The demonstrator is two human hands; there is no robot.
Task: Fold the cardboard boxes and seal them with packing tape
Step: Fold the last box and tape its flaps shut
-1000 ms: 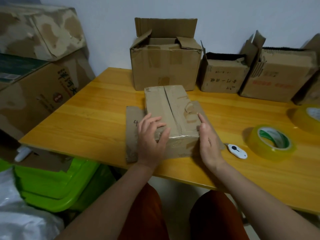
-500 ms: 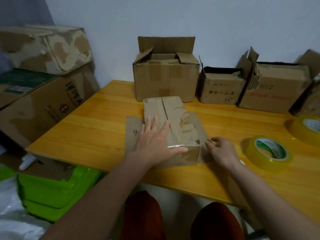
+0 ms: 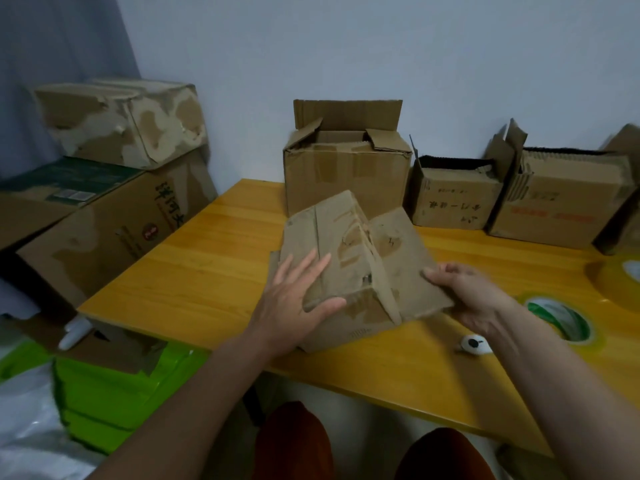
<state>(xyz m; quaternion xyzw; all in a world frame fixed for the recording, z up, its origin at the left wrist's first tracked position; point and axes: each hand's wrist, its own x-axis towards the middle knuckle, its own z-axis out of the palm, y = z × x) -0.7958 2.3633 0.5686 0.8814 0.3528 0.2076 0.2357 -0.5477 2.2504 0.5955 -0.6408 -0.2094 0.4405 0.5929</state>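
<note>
Head view, read left to right. Upper left of frame: torn box stacked on a printed carton, closed, contents not visible. Lower left: green plastic tub under loose cardboard, contents hidden.

Centre of frame: small box tilted up off the wooden table, raised toward the viewer, apparently to reach another face. Top seam already closed, glossy strip along it consistent with tape. Loose side flaps spread left and right, not yet folded. Inside not visible.

Left hand flat on the box's top, fingers straight and spread, thumb under the near edge; looks like steadying during the turn. Right hand gripping the right flap, fingers curled over its edge, likely as a lever for tipping.

Upper centre: large open box against the wall, flaps up, interior mostly hidden. Right of it, two more open boxes, contents indistinct.

Right of frame: tape roll and small white cutter beside the right wrist, within easy reach; second roll at the edge.
</note>
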